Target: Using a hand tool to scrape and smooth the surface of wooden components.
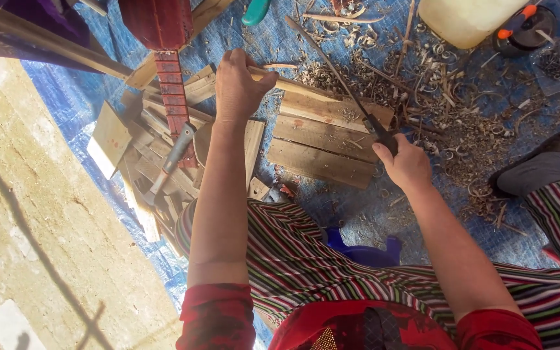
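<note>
On the far left, bare concrete floor (46,259), then the blue tarp (66,97) with a heap of wood offcuts (140,152). A hammer (170,162) lies on that heap, head down toward me, beside a red slatted piece (175,97).

My left hand (240,87) is closed around the near end of a thin wooden stick (299,86), fingers wrapped, thumb on top. Stick lies across the top edge of the plank block (322,139), which I'd judge serves as the rest. It looks light, dry and stiff but narrow: likely to snap or split if levered, so hold close to the supported part.

My right hand (408,165) is fisted tight on the dark handle of a long thin blade (338,78), blade running up-left over the planks toward the stick. Rigid, sharp-edged I'd guess; grip the handle only.

Right of that: curled wood shavings (448,104) everywhere, a pale plastic jug (465,19), my shoe (552,159).
</note>
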